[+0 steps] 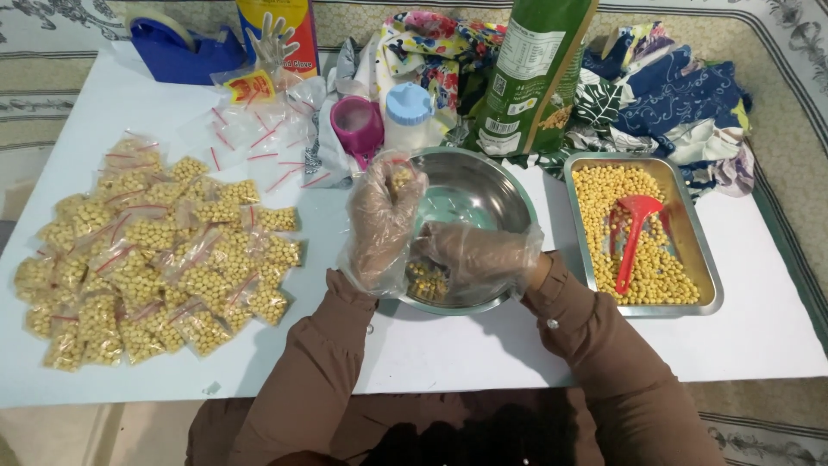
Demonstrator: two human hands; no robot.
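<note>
Both hands wear clear plastic gloves over a round metal bowl (483, 185). My left hand (384, 220) is raised at the bowl's left rim, pinching a small clear bag (402, 177) with a few yellow beans in it. My right hand (474, 255) reaches down into the bowl's near side, fingers on a small heap of yellow beans (425, 280) there. Sleeves are brown.
A pile of small filled bean bags with red seals (155, 255) lies on the left of the white table. Empty bags (259, 142) sit behind it. A metal tray (705, 259) of beans with a red scoop (634, 229) stands right. Bottles, a tape dispenser, cloth and a green pouch line the back.
</note>
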